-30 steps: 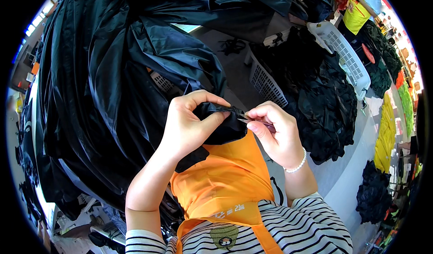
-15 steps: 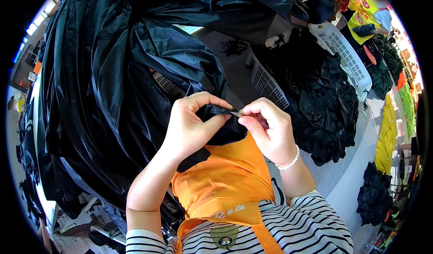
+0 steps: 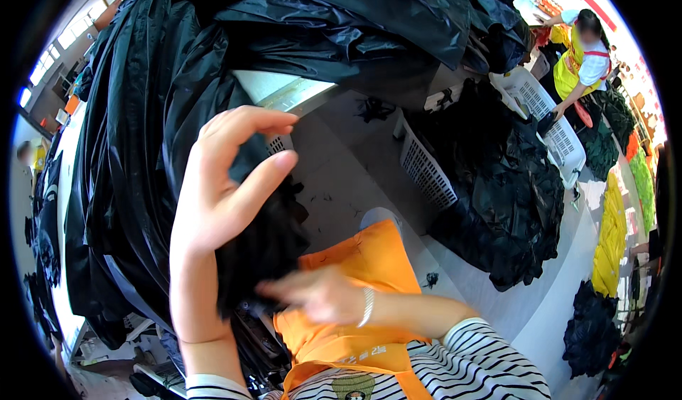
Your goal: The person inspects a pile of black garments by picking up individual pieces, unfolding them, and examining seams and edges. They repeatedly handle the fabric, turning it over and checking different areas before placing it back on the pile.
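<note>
My left hand is raised in front of the black fabric heaped on the left. Its thumb and fingers curve apart, with nothing between them. Low over my orange apron, my right hand is smeared by motion and points left. Its fingertips are close to the hanging black cloth, and the blur hides whether they touch or hold any of it. A white bracelet circles the right wrist.
A pale tabletop shows beneath the heap. To the right, a white basket stands beside piled black fabric. Farther off, a person in a yellow apron reaches to another white basket. Yellow cloth lies at the far right.
Both hands were together, pinching a black fabric edge. My left hand has let go and moved up-left; my right has swung down-left. The fabric has left my lap, baring the apron and floor.
</note>
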{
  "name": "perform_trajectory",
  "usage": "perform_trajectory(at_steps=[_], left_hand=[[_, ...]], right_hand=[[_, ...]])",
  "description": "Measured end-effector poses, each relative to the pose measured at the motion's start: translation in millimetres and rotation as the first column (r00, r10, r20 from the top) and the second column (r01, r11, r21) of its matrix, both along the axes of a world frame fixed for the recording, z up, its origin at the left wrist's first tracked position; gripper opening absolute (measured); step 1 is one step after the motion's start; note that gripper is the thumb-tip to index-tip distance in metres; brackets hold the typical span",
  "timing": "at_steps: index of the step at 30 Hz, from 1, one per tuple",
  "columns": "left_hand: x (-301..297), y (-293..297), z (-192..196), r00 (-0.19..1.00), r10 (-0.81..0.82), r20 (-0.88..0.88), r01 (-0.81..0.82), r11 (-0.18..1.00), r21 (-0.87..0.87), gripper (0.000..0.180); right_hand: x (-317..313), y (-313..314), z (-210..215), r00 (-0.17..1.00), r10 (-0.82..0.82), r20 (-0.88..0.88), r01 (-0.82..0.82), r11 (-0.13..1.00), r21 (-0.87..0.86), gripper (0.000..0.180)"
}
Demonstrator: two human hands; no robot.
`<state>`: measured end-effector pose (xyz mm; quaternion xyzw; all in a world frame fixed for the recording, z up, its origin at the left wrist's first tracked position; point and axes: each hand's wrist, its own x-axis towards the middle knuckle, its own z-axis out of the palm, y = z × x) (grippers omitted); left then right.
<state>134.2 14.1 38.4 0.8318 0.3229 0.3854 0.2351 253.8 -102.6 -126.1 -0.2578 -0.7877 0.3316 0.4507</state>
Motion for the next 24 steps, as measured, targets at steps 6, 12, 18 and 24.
perform_trajectory(at_steps=[6,12,18,24], left_hand=[[-38.1,21.8,-56.5,0.249,0.257,-0.934,0.147,0.943,0.299,0.030],[-121.5,-7.9,-69.2,0.062,0.275,-0.959,0.117,0.953,0.281,0.036],[-124.1,-0.3,-89.3,0.269,0.387,-0.882,0.163,0.884,0.437,0.031],[-116.1,-7.1,-84.9,0.369,0.328,-0.870,0.063,0.925,0.375,0.040]], right_hand=[[-33.0,20.8,1.4,0.900,0.305,0.312,-0.266,0.950,-0.164,0.054],[71.0,132.5,54.4,0.908,-0.409,0.085,0.404,0.912,0.070,0.027],[174.4,199.8,34.6,0.303,-0.865,0.401,0.823,0.449,0.349,0.078],[170.0,170.7,40.5,0.466,-0.876,0.124,0.809,0.479,0.340,0.019]])
